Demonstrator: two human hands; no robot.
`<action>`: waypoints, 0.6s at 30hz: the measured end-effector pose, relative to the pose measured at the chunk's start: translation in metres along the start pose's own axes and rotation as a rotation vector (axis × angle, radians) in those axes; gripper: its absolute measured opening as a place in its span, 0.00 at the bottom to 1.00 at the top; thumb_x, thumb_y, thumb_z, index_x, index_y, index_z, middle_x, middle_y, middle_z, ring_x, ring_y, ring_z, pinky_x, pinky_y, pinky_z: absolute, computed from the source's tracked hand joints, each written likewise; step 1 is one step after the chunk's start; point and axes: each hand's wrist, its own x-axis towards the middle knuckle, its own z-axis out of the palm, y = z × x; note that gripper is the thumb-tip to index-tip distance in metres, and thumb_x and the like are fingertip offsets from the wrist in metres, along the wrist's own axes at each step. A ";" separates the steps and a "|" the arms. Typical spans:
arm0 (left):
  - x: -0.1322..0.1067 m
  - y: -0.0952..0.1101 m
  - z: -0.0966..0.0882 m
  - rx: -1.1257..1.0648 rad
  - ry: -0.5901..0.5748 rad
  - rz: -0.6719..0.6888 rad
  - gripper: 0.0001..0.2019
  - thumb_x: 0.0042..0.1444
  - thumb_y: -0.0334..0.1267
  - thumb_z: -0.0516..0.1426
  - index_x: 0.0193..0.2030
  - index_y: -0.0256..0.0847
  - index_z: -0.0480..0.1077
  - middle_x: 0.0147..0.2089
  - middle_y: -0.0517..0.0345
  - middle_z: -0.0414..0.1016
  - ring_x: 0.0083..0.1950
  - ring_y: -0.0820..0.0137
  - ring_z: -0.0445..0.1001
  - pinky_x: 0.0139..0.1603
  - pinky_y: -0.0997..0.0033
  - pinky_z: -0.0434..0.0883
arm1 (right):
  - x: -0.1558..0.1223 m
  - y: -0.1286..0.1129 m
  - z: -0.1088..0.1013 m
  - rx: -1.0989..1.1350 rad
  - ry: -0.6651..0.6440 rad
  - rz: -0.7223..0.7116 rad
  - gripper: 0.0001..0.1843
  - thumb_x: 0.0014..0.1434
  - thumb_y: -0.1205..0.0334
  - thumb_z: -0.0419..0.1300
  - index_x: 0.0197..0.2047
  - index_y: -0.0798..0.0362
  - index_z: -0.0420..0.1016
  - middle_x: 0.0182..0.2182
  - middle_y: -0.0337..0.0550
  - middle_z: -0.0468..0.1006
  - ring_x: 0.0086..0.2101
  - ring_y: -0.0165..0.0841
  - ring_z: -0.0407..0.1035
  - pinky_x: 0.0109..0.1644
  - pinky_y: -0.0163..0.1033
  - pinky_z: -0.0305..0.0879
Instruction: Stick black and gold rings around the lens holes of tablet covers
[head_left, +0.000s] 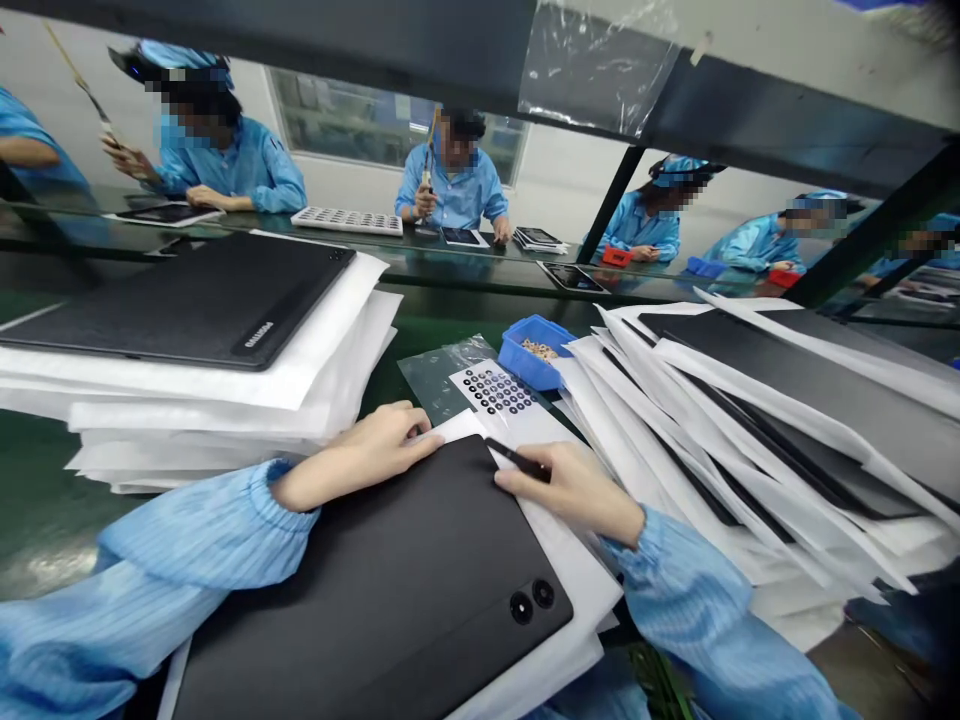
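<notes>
while on one tablet (375,590) (two hands (360,455))

Your left hand (367,452) rests at the top edge of a black tablet (375,610) lying on a white foam sheet (581,590), while your right hand (566,490) holds a slim black tool (519,459) beside that edge. Just beyond lie a sheet of black ring stickers (495,390) and a blue plastic bin (525,355) of small parts.

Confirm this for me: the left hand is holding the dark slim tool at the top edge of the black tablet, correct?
No, the hand is wrong. The head view shows the right hand holding the dark slim tool at the top edge of the black tablet. The left hand shows no tool.
</notes>
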 end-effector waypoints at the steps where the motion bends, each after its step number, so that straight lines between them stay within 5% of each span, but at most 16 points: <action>1: -0.002 0.003 -0.001 -0.014 0.006 0.016 0.20 0.62 0.53 0.47 0.37 0.38 0.70 0.37 0.53 0.69 0.37 0.65 0.70 0.38 0.67 0.65 | -0.002 -0.003 0.000 0.016 -0.026 -0.033 0.21 0.59 0.52 0.58 0.19 0.54 0.64 0.16 0.34 0.62 0.20 0.27 0.57 0.23 0.33 0.49; 8: -0.016 0.024 -0.032 -0.179 0.038 0.120 0.19 0.64 0.52 0.48 0.37 0.38 0.67 0.32 0.60 0.67 0.32 0.70 0.65 0.32 0.72 0.61 | -0.024 -0.038 -0.018 0.360 0.050 -0.067 0.23 0.58 0.46 0.55 0.21 0.51 0.53 0.19 0.33 0.52 0.22 0.27 0.48 0.25 0.34 0.49; 14: -0.035 0.033 -0.069 -0.319 -0.495 0.203 0.21 0.56 0.58 0.55 0.39 0.38 0.70 0.33 0.61 0.71 0.33 0.70 0.69 0.31 0.76 0.64 | -0.039 -0.042 -0.017 0.679 0.195 -0.045 0.28 0.51 0.40 0.61 0.20 0.51 0.53 0.18 0.32 0.52 0.21 0.26 0.49 0.24 0.33 0.52; 16: -0.050 0.040 -0.080 -0.321 -0.379 0.178 0.22 0.56 0.58 0.55 0.40 0.38 0.71 0.37 0.59 0.74 0.37 0.67 0.72 0.34 0.76 0.67 | -0.040 -0.035 -0.015 0.826 0.237 0.049 0.25 0.51 0.40 0.62 0.22 0.51 0.59 0.18 0.34 0.59 0.20 0.27 0.53 0.23 0.33 0.54; 18: -0.070 0.044 -0.101 -0.286 -0.094 0.124 0.22 0.57 0.58 0.53 0.42 0.39 0.72 0.38 0.60 0.76 0.40 0.65 0.73 0.36 0.75 0.69 | -0.040 -0.027 -0.015 0.923 0.234 0.120 0.24 0.52 0.37 0.60 0.25 0.51 0.65 0.16 0.33 0.62 0.16 0.25 0.50 0.20 0.32 0.49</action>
